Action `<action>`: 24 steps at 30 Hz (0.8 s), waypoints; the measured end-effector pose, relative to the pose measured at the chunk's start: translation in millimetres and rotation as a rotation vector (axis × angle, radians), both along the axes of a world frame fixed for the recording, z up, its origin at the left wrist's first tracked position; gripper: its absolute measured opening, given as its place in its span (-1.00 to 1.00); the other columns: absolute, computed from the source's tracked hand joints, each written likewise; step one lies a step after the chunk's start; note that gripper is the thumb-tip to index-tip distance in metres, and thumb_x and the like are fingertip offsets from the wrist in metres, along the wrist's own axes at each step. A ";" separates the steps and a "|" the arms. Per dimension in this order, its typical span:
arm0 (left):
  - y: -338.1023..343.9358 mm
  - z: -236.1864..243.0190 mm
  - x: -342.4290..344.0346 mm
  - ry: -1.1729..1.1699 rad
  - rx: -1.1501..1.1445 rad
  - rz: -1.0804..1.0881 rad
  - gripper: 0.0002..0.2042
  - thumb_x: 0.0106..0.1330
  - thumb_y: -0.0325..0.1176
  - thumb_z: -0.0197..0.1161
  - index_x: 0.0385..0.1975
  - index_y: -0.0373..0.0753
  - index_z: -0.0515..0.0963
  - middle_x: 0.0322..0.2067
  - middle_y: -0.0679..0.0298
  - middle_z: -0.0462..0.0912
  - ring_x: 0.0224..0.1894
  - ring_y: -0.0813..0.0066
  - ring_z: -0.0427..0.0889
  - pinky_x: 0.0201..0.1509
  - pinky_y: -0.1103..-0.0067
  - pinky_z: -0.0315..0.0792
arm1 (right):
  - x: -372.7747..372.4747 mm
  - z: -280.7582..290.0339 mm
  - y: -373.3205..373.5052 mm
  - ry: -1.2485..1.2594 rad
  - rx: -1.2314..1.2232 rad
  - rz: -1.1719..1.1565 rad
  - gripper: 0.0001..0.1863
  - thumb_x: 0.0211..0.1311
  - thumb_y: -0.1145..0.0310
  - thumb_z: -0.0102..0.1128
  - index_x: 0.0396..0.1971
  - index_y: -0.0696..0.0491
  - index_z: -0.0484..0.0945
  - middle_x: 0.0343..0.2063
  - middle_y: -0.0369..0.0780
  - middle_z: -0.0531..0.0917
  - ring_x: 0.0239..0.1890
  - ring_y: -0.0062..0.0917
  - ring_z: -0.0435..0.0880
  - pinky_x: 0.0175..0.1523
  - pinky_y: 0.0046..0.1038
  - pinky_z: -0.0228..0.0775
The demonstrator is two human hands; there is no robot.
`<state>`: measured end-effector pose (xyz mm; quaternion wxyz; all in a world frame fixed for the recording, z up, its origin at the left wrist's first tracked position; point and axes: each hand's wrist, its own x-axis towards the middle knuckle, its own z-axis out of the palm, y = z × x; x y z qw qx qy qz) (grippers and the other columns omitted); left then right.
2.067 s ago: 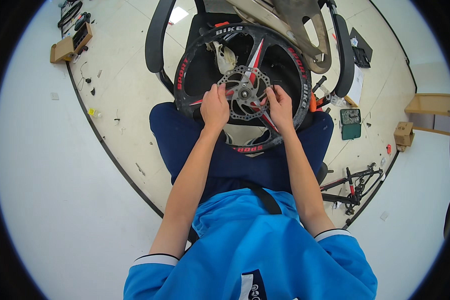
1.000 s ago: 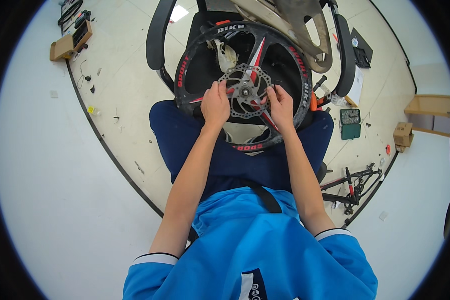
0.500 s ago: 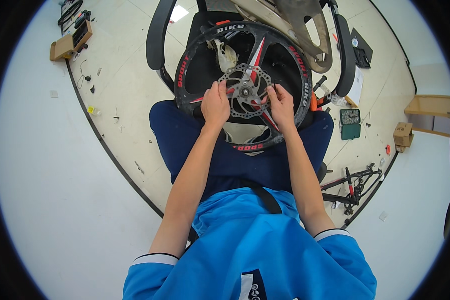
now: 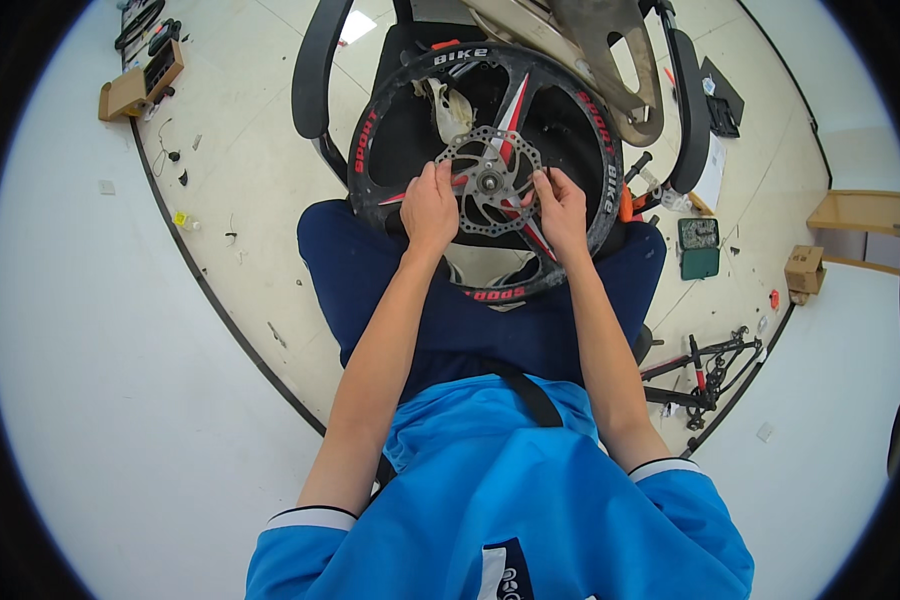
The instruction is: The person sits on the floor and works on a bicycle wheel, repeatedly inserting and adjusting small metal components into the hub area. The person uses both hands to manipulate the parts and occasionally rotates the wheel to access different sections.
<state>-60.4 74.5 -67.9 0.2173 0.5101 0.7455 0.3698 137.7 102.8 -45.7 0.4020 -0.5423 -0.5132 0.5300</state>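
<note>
A silver perforated brake rotor [image 4: 470, 222] lies over the hub of a black spoked wheel [image 4: 602, 185] with red-and-white accents, which sits on a black chair between my legs. My left hand [image 4: 432, 208] pinches the rotor's left edge with thumb and fingers. On the opposite edge, my right hand [image 4: 562, 208] grips the rotor, thumb on top and fingers curled beside it. A crumpled pale rag or wrapping [image 4: 452, 110] shows through the wheel above the rotor.
Behind the wheel is a tan metal part [image 4: 640, 110] between the chair's armrests [image 4: 310, 80]. An orange-handled tool [image 4: 627, 205], a green case [image 4: 699, 260], a bike frame [image 4: 700, 380] and a small carton [image 4: 804, 270] are at right. An open cardboard box [image 4: 125, 95] lies upper left.
Since the oldest frame, the wheel, rotor and both hands have shifted very slightly upward in view. My grip looks the same, and the last second shows almost no movement.
</note>
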 end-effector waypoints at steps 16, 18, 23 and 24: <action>0.6 -0.6 -1.8 -0.006 -0.026 -0.008 -0.55 0.63 0.00 -0.16 -0.30 -0.29 0.43 -0.40 -0.10 0.60 -0.24 -0.22 0.58 -0.20 0.01 0.39 | -1.7 -3.1 -0.2 0.005 0.021 -0.003 -0.76 0.58 0.28 0.07 -0.23 0.11 0.62 -0.58 -0.39 0.63 -0.58 -0.86 0.28 -0.46 -0.68 0.05; 0.7 -0.5 -1.4 -0.018 -0.023 -0.010 -0.55 0.63 0.00 -0.15 -0.31 -0.29 0.44 -0.40 -0.10 0.60 -0.24 -0.21 0.58 -0.19 0.02 0.39 | -1.1 -3.9 -0.1 0.012 0.013 -0.004 -0.76 0.58 0.28 0.07 -0.23 0.11 0.62 -0.58 -0.39 0.63 -0.58 -0.86 0.28 -0.47 -0.67 0.05; -0.2 1.7 -4.2 -0.072 -0.036 -0.029 -0.56 0.62 -0.01 -0.12 -0.31 -0.29 0.45 -0.39 -0.10 0.60 -0.23 -0.21 0.57 -0.16 0.04 0.38 | 0.3 -3.2 -0.3 0.014 -0.006 -0.005 -0.76 0.56 0.28 0.11 -0.22 0.14 0.62 -0.56 -0.37 0.66 -0.56 -0.84 0.34 -0.44 -0.66 0.12; -0.4 3.2 -4.3 -0.089 -0.047 -0.028 -0.56 0.62 -0.01 -0.11 -0.30 -0.30 0.45 -0.38 -0.10 0.61 -0.23 -0.21 0.58 -0.16 0.04 0.38 | 1.7 -1.2 -0.3 0.016 -0.022 -0.009 -0.76 0.53 0.29 0.14 -0.22 0.16 0.63 -0.55 -0.35 0.67 -0.53 -0.81 0.43 -0.40 -0.65 0.21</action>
